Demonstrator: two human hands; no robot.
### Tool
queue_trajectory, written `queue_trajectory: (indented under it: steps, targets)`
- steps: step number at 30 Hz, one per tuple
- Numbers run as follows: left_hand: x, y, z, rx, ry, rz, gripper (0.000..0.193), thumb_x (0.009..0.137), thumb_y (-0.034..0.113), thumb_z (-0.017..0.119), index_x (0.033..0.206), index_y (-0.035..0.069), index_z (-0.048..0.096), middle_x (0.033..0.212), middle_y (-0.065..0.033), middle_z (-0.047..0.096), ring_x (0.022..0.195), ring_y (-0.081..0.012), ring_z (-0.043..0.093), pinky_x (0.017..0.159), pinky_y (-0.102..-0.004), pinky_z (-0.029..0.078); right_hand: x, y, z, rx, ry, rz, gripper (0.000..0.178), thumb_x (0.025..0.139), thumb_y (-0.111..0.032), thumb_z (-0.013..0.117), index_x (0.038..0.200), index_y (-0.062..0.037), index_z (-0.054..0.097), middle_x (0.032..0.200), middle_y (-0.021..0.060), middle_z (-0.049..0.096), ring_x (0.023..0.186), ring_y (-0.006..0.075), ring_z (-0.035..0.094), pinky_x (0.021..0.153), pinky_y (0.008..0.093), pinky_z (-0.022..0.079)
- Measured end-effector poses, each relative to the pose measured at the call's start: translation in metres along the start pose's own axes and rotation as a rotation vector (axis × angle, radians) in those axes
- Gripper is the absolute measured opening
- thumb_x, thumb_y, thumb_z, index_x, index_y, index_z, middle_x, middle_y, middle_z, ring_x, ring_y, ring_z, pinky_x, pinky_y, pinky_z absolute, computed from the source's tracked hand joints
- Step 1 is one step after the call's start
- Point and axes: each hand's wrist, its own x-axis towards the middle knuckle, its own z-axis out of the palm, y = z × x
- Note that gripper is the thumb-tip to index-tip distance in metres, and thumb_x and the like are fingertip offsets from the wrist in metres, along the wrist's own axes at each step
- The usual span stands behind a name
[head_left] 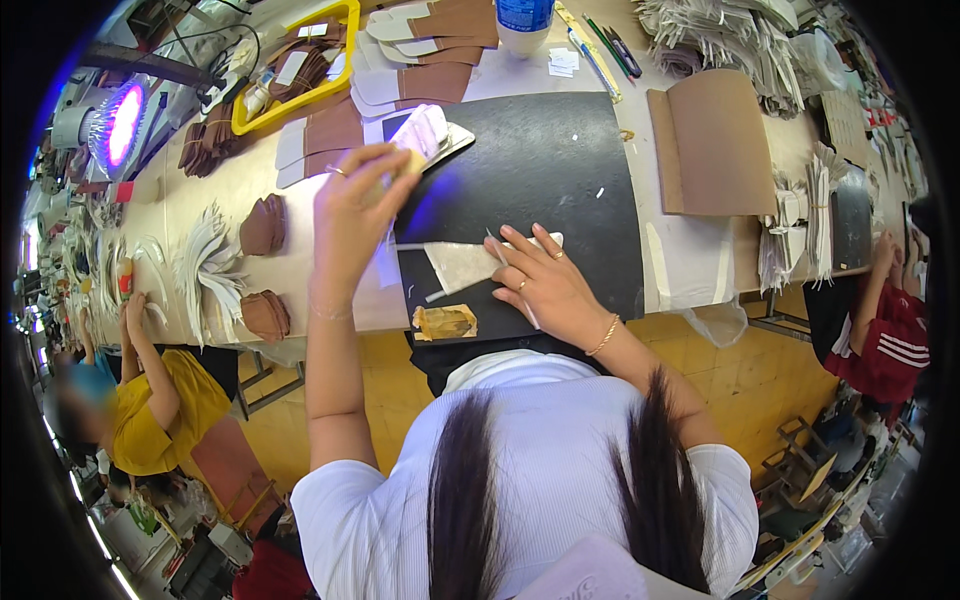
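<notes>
My left hand (pixel 366 195) is raised over the left side of a black work mat (pixel 535 155). Its fingertips pinch a small pale-yellow piece (pixel 412 161), of a kind I cannot make out. Just beyond them lies a stack of white cut pieces (pixel 428 133) at the mat's far left corner. On the near part of the mat, my right hand (pixel 540 275) rests over a white tapered piece (pixel 458 268), fingers stretched out. A thin pointed tool (pixel 532 315) runs between those fingers. Near the mat's front edge sits a yellowish-brown taped patch (pixel 445 322).
Brown-and-white cut pieces (pixel 430 60) fan out behind the mat, beside a yellow tray (pixel 350 70). A bottle (pixel 524 22), pens (pixel 615 50) and a brown folded sheet (pixel 712 140) stand or lie farther back. A lit lamp (pixel 122 124) is at left. Co-workers sit at both sides.
</notes>
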Motion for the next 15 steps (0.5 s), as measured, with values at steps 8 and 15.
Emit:
queue_trajectory:
  steps: [8, 15]
  targets:
    - [-0.07, 0.034, 0.064, -0.048, -0.164, 0.167, 0.019, 0.078, 0.01, 0.081, 0.095, 0.004, 0.077, 0.108, -0.0127, 0.071, 0.097, -0.0297, 0.066, 0.085, -0.0404, 0.054, -0.025, 0.031, -0.019, 0.595, 0.557, 0.272, 0.028, 0.108, -0.027, 0.051, 0.124, -0.0055, 0.059, 0.135, 0.0147, 0.064, 0.132, 0.0291, 0.056, 0.115, 0.0422, 0.037]
    - [-0.085, 0.055, 0.093, 0.011, -0.212, 0.263, 0.021, 0.077, 0.009, 0.082, 0.097, 0.005, 0.077, 0.112, -0.0116, 0.071, 0.095, -0.0288, 0.064, 0.084, -0.0404, 0.052, -0.04, 0.038, -0.014, 0.486, 0.684, 0.337, 0.041, 0.109, -0.04, 0.044, 0.125, -0.0047, 0.058, 0.127, 0.016, 0.06, 0.119, 0.0293, 0.058, 0.107, 0.0398, 0.043]
